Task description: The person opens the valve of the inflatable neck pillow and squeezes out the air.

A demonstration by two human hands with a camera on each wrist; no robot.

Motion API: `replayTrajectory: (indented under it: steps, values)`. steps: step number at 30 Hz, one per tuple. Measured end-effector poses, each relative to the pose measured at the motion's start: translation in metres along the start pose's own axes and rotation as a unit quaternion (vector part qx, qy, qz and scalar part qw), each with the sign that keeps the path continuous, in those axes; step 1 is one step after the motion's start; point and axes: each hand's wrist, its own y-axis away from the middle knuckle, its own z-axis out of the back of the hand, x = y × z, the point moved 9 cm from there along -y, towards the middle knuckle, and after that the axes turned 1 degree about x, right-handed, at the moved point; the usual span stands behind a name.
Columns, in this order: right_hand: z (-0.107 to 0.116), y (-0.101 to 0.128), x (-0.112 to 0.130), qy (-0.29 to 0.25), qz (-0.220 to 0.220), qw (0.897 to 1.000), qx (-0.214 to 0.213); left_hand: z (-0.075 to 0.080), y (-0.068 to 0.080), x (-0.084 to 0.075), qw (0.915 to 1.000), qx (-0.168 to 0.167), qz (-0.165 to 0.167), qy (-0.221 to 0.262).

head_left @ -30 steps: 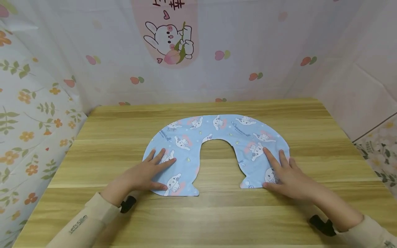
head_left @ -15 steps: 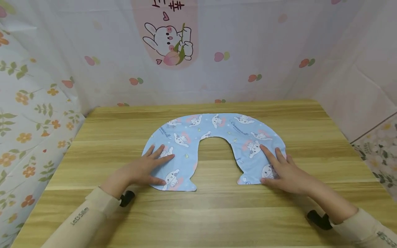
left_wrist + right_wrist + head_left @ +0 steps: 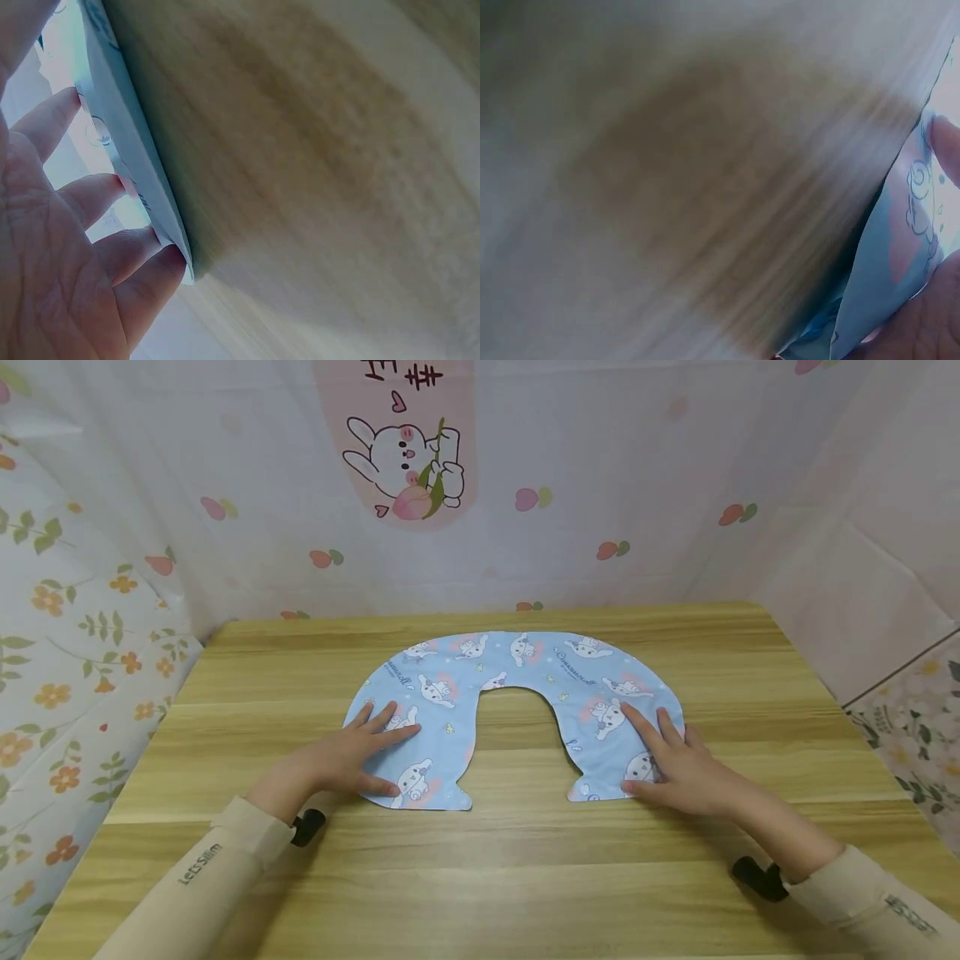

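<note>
A flat, U-shaped light blue fabric piece (image 3: 461, 672), printed with white long-eared puppies, lies with its arch toward the table's far side. It looks like a neck pillow cover. My left hand (image 3: 348, 760) rests on its left arm with spread fingers. On the right arm, the fingers of my right hand (image 3: 686, 772) are also spread, along the outer edge. In the left wrist view, the fingertips of the left hand (image 3: 60, 240) touch the fabric's edge (image 3: 142, 157). The right wrist view catches part of the right hand (image 3: 926, 315) against the fabric (image 3: 885, 262).
The fabric lies on a wood-grain table (image 3: 517, 877). A white curtain (image 3: 585, 443) with a rabbit and fruit print hangs behind the table. At the left hangs a flowered cloth (image 3: 75, 693). Black straps (image 3: 759, 878) show at both wrists.
Both hands and the fabric's lower ends have shifted slightly up in the head view, the right hand also a little left. The camera view has drifted slightly. Both hands stay on the fabric.
</note>
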Motion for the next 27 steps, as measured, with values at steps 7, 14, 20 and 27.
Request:
replayTrajectory:
  steps: [7, 14, 20, 27]
  values:
    - [0.003, -0.01, -0.002, -0.013, 0.006, 1.0, -0.001, 0.003, -0.003, 0.003, 1.0, -0.004, -0.005, 0.0]
    - [0.004, -0.019, -0.003, 0.013, -0.006, 1.0, 0.003, 0.007, -0.008, 0.006, 1.0, 0.005, 0.002, -0.001]
    - [0.01, -0.03, -0.002, 0.013, -0.003, 1.0, 0.01, 0.011, -0.017, 0.012, 0.9999, 0.008, 0.008, -0.011]
    - [0.016, -0.042, -0.007, 0.015, -0.01, 1.0, 0.013, 0.017, -0.029, 0.016, 0.9998, 0.017, 0.011, -0.009]
